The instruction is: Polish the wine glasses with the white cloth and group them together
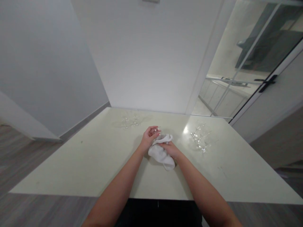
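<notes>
Over the middle of the table, my left hand [149, 136] is closed around a small clear glass [156, 130]; its exact shape is hard to make out. My right hand [170, 149] grips a white cloth [159, 153], whose upper edge meets the glass. Part of the cloth hangs down between my wrists, and it hides some of my right fingers.
A pale glossy table [71, 164] spreads beneath my hands. On its right side stands a cluster of clear glassware [200, 137], and a smaller clear group [130, 120] is at the back left. Behind the table rises a white panel [151, 63]; a glazed door [236, 63] is at right.
</notes>
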